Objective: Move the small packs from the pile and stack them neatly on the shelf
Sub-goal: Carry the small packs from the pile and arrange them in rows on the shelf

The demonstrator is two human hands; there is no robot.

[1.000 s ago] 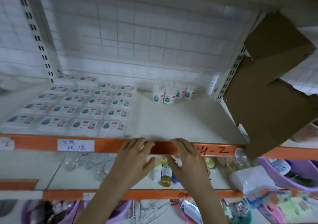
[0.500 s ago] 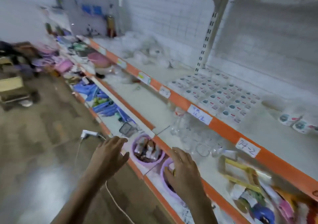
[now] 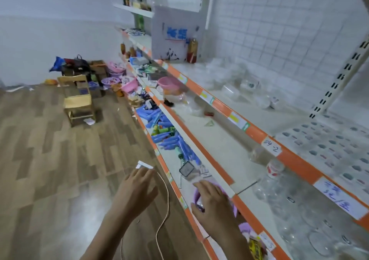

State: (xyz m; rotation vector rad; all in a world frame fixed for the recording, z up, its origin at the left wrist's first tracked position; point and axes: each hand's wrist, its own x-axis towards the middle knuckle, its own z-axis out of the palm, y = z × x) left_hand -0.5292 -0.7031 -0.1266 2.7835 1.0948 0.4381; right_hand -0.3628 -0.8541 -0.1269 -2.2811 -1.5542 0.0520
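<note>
Rows of small clear packs (image 3: pixel 329 146) lie flat on the upper white shelf (image 3: pixel 279 118) at the right, blurred. My left hand (image 3: pixel 135 194) hovers over the wooden floor, fingers spread, holding nothing. My right hand (image 3: pixel 213 204) is open, palm down, above a purple basin (image 3: pixel 196 195) on the lowest shelf. Both hands are well below and left of the packs. No pile of loose packs is identifiable in this view.
Orange-edged shelves (image 3: pixel 219 104) run away to the back left, holding blue tubes (image 3: pixel 165 136), pink basins (image 3: pixel 167 84) and clear containers (image 3: pixel 283 196). A white plug and cord (image 3: pixel 165 200) lie on the floor. A small wooden chair (image 3: pixel 77 102) and clutter stand at the far wall.
The view has swung left from facing the packs shelf to looking along the aisle. Both hands dropped from the orange shelf edge down to floor and bottom-shelf height.
</note>
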